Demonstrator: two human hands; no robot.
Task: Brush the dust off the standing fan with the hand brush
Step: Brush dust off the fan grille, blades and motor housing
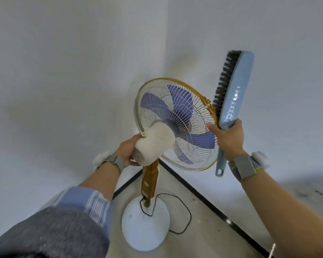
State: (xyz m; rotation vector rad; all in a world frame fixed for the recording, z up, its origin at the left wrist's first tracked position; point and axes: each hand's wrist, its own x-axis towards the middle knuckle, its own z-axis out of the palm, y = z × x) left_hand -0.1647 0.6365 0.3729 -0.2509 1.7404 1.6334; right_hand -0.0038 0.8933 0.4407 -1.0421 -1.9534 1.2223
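Glossy pale-blue plastic on the hand brush (235, 94), light glinting off its smooth back, dark stiff bristles (223, 79) along one edge. The standing fan (175, 125) shows a thin wire grille, smooth lilac plastic blades (181, 103), a matt cream motor housing (154, 146), shiny amber plastic on the neck (150, 181). Woven grey fabric wristbands (245, 167); matt painted walls (63, 71).
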